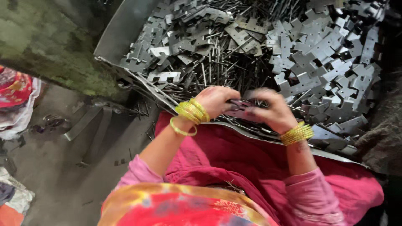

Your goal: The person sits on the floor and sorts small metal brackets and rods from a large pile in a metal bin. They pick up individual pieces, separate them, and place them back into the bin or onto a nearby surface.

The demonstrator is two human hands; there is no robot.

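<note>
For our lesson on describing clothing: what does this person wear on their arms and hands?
Both arms have pink sleeves pushed up past the elbows. The left hand has a stack of yellow-gold bangles at the wrist, one hanging looser. The right hand has a similar stack. No gloves or rings can be made out.

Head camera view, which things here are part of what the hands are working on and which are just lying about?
In hand:
left hand
right hand
metal piece held between them
tray of flat metal plates and thin pins

Lying about:
patterned cloth
metal strips on the floor
</note>
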